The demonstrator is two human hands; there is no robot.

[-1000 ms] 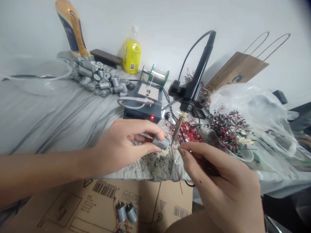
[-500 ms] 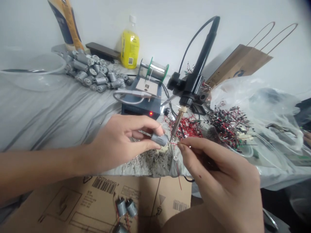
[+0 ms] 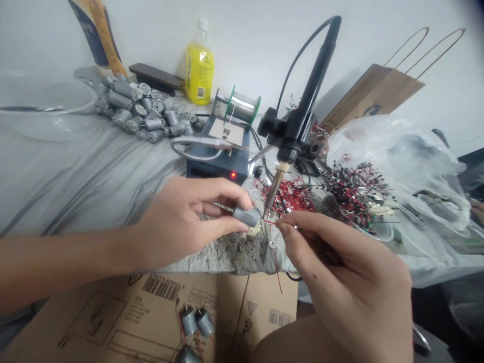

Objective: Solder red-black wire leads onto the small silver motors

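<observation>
Barely shifted, left hand (image 3: pixel 189 212) pinching motor (image 3: pixel 246 216), right hand (image 3: pixel 346 267) pinching wire (image 3: pixel 269 222)

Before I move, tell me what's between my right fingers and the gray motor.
The soldering iron points into that gap, its tip beside the gray motor; the red wire your right hand pinches lies there too.

cool, muted light leaves a soft shadow on the wall (image 3: pixel 260 40) beside the paper bag (image 3: pixel 372 98) and a dark band across the cardboard (image 3: pixel 159 322); fine detail blurs, edges stretch.
</observation>
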